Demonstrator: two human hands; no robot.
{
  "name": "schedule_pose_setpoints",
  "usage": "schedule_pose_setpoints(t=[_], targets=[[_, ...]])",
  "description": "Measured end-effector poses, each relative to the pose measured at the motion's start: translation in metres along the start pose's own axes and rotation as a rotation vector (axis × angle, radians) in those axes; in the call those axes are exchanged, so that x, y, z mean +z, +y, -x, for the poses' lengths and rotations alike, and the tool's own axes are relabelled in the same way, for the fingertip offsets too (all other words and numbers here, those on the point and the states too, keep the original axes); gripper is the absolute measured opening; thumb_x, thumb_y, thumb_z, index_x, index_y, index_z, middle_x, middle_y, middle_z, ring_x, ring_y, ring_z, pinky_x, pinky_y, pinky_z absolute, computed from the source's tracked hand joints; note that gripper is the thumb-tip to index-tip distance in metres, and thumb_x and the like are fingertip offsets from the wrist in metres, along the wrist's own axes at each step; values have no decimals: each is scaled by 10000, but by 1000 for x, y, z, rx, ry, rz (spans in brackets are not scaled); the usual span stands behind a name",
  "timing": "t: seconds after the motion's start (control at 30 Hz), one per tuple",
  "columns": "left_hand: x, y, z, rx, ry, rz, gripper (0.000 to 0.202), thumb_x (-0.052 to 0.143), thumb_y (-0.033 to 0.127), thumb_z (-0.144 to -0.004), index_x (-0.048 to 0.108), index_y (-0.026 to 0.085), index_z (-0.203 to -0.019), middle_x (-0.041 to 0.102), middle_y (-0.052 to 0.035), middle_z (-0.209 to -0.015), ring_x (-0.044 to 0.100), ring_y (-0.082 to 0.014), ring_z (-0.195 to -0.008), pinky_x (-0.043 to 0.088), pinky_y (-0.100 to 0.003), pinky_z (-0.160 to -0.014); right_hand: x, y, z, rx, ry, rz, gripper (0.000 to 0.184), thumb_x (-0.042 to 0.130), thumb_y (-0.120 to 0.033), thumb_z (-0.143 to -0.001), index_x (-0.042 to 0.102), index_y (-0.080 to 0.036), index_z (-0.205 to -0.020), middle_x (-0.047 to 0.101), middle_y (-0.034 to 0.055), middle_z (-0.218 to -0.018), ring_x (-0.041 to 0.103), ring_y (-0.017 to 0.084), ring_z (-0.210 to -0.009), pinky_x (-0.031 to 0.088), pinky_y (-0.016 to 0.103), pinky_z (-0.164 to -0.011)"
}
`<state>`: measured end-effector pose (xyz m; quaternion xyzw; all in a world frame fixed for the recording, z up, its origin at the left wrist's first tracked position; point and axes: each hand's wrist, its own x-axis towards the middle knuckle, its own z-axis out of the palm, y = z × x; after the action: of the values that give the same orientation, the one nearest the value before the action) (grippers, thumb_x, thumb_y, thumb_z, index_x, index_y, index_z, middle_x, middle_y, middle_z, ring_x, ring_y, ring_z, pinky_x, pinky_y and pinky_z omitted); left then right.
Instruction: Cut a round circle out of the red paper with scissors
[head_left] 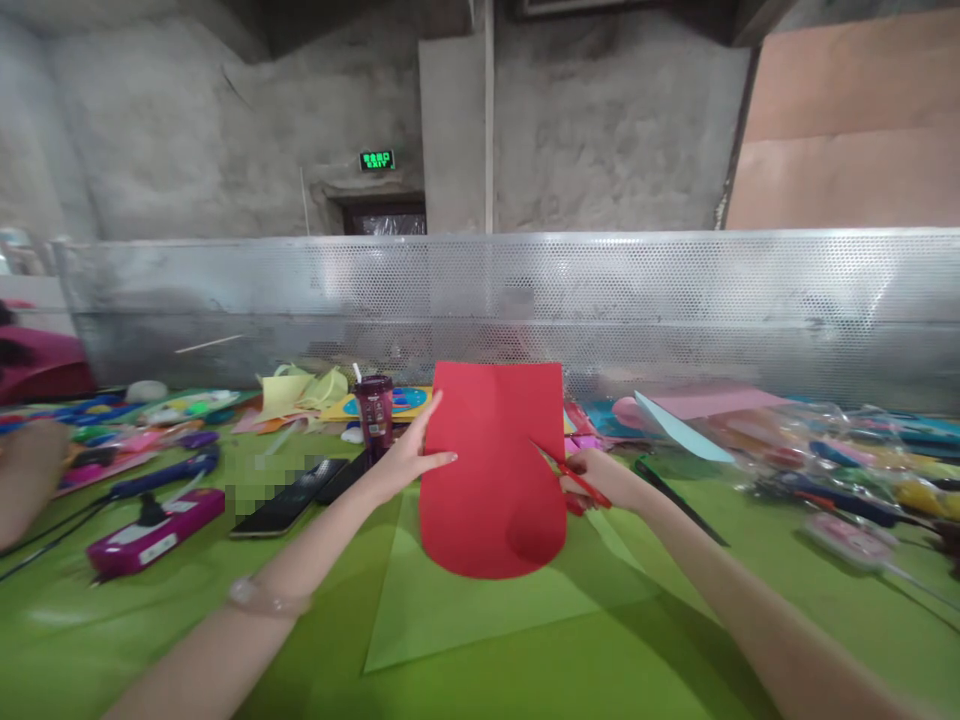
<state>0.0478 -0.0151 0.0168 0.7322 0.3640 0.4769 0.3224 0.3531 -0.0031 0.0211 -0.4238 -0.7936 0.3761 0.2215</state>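
Observation:
My left hand (pixel 409 455) holds up a red sheet of paper (pixel 491 470) by its left edge, fingers pinched on it. The sheet stands upright with its lower edge rounded. My right hand (pixel 600 478) grips red-handled scissors (pixel 571 478), whose blades bite into the sheet's right edge. Under the sheet a light green paper (pixel 465 610) lies flat on the green table cover (pixel 675 660).
A dark drink cup (pixel 373 412), two black phones (pixel 289 495), a purple box (pixel 154 540) with a cable and craft packets (pixel 840 450) crowd the table. Another person's arm (pixel 26 480) rests at the left. A perforated metal panel (pixel 525 290) runs behind.

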Motion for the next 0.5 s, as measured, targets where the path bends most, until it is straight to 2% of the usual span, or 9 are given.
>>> schedule_pose_setpoints(t=[0.07,0.17,0.33,0.5], targets=[[2,-2,-1,19,-25,-146,670,616,359,-719,332,317,-1324,309,-18,-1409,253,-237,-1292,221,-409,-1047,0,0,0,15,35,38,181,470,-168,-680,521,-157,-507,522,9,-430,441,82,-356,275,209,-343],[3,-7,-1,-19,-73,-174,540,576,362,-745,432,313,-1264,378,14,-1370,305,-226,-1269,237,-408,-1045,1,0,-1,35,55,38,167,466,-163,-670,534,-151,-518,534,16,-433,453,87,-355,281,208,-343],[7,-3,1,-130,-87,103,567,610,328,-723,433,310,-1261,413,2,-1347,426,-236,-1189,370,-398,-972,1,1,1,53,45,-32,182,457,-196,-688,551,-137,-544,551,24,-450,474,88,-367,315,201,-361],[7,9,6,-250,-151,356,601,648,279,-700,436,296,-1262,490,-32,-1283,506,-251,-1110,394,-420,-946,0,2,4,26,-11,-86,168,473,-227,-703,592,-123,-647,560,16,-487,506,92,-425,342,188,-397]])
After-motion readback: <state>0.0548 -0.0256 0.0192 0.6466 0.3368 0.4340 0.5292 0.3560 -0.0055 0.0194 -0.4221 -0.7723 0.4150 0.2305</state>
